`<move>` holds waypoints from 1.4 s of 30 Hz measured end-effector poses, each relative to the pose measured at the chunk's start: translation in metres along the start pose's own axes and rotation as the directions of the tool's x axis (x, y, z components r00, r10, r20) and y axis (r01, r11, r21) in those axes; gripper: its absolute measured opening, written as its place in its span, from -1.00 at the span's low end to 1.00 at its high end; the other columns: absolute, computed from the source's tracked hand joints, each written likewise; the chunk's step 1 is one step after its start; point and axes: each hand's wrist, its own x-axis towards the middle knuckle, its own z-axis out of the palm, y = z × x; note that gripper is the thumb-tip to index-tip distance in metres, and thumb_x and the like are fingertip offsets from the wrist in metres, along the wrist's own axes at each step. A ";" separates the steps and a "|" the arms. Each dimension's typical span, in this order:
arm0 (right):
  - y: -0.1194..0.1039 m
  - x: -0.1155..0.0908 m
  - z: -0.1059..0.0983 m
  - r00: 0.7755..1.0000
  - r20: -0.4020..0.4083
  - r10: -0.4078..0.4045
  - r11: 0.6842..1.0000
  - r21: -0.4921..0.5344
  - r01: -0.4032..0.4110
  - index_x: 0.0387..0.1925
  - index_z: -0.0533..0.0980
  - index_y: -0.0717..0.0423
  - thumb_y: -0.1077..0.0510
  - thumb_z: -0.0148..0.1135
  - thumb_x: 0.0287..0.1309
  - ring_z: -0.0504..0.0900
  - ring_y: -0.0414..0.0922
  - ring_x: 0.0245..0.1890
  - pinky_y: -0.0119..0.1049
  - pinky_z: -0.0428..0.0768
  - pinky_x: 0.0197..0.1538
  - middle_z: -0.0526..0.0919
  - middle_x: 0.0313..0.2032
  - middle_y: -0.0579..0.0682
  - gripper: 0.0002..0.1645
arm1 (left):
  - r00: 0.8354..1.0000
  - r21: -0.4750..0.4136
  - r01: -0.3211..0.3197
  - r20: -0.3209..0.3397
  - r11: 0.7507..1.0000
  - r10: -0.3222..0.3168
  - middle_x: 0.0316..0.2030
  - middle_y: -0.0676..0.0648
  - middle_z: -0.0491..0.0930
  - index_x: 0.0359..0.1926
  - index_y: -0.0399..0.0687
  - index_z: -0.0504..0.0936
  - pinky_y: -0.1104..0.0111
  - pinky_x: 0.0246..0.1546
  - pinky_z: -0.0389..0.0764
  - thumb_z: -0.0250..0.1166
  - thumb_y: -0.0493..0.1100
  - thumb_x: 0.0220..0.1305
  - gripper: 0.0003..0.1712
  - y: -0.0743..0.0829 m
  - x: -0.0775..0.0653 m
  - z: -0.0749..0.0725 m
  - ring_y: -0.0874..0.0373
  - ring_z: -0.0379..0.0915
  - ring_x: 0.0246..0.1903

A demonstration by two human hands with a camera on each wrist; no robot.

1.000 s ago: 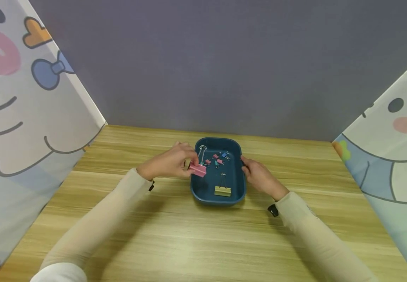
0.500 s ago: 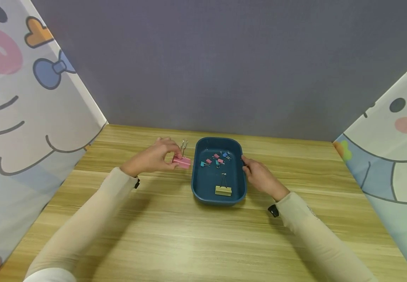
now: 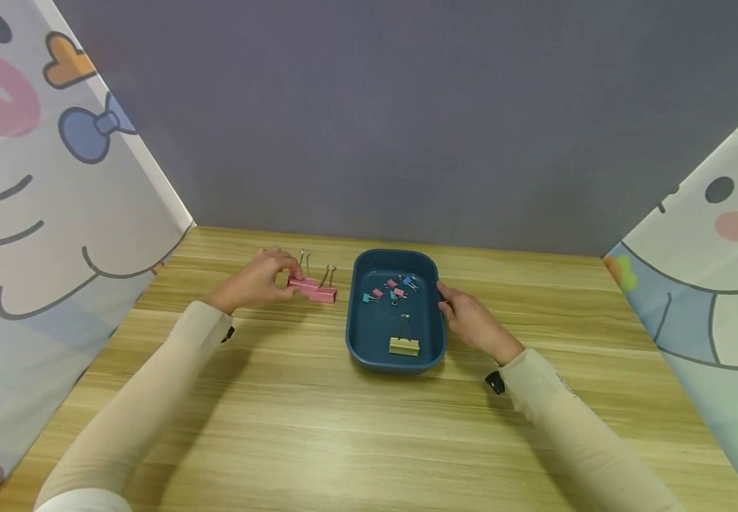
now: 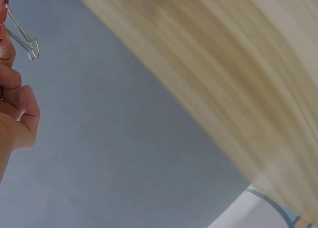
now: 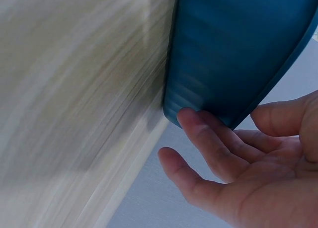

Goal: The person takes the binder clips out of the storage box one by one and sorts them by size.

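My left hand (image 3: 259,281) pinches a large pink binder clip (image 3: 303,284) over the table, left of a blue tray (image 3: 369,338). Its wire handles point away toward the back. Just right of it, overlapping it in the head view, is another pink binder clip (image 3: 324,295). In the left wrist view, only the pink clip's edge and wire handles (image 4: 31,45) show beside the curled fingers. My right hand (image 3: 474,323) holds the tray's right side, thumb at the rim and fingers against the outer wall. A large yellow binder clip (image 3: 404,346) lies inside the tray.
Several small binder clips in pink, teal and blue (image 3: 409,281) lie scattered in the tray's upper half. The wooden table (image 3: 343,434) ends at a grey wall panel (image 3: 394,128) behind, with printed cartoon panels on both sides.
My left hand has carried the pink binder clip out of the tray to the left, over the table. A second pink clip now shows beside it. The right hand and tray stay put.
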 end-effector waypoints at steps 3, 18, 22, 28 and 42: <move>0.001 0.000 0.000 1.000 0.000 -0.002 1.000 -0.005 0.002 0.35 0.10 0.41 0.27 -0.11 0.40 0.34 -0.17 -0.59 -0.21 0.40 -0.30 0.41 0.15 0.33 -0.44 | 1.000 -0.013 0.013 0.016 1.000 -0.013 -0.33 0.06 0.59 -0.37 -0.01 0.64 -0.05 0.07 0.11 0.43 -0.30 -0.13 -0.77 -0.009 0.000 0.002 -0.03 0.39 -0.18; -0.002 0.001 0.001 0.999 -0.021 -0.027 1.000 0.010 0.027 0.33 0.11 0.43 0.30 -0.08 0.39 0.31 -0.17 -0.63 -0.24 0.38 -0.39 0.53 -0.08 0.26 -0.44 | 0.982 0.002 0.154 0.113 0.988 -0.153 -0.31 0.06 0.58 -0.35 0.04 0.63 -0.13 0.19 -0.03 0.41 -0.28 -0.05 -0.79 -0.045 -0.013 0.009 0.03 0.35 -0.17; -0.003 0.001 0.000 0.999 -0.021 -0.024 1.000 0.002 0.025 0.33 0.12 0.43 0.29 -0.08 0.39 0.33 -0.17 -0.60 -0.22 0.39 -0.33 0.42 0.14 0.33 -0.44 | 0.981 -0.005 0.148 0.125 0.989 -0.146 -0.34 0.09 0.58 -0.36 0.05 0.63 -0.15 0.17 -0.03 0.42 -0.28 -0.03 -0.81 -0.047 -0.012 0.011 0.05 0.34 -0.22; -0.002 0.001 0.001 0.999 -0.024 -0.024 1.000 -0.003 0.024 0.33 0.12 0.43 0.29 -0.08 0.39 0.35 -0.16 -0.56 -0.21 0.39 -0.29 0.31 0.24 0.34 -0.44 | 0.985 0.005 0.115 0.130 0.993 -0.114 -0.36 0.14 0.57 -0.36 0.10 0.63 -0.09 0.07 0.08 0.40 -0.23 0.05 -0.85 -0.057 -0.008 0.016 0.06 0.34 -0.26; -0.001 0.000 0.001 1.000 -0.013 -0.016 1.000 0.008 0.016 0.34 0.10 0.43 0.29 -0.09 0.39 0.34 -0.17 -0.60 -0.23 0.39 -0.36 0.53 -0.10 0.27 -0.44 | 0.973 0.034 0.101 0.204 0.994 -0.105 -0.45 0.16 0.54 -0.40 0.07 0.60 0.03 -0.11 0.16 0.44 -0.24 0.03 -0.83 -0.056 0.004 0.023 0.07 0.27 -0.35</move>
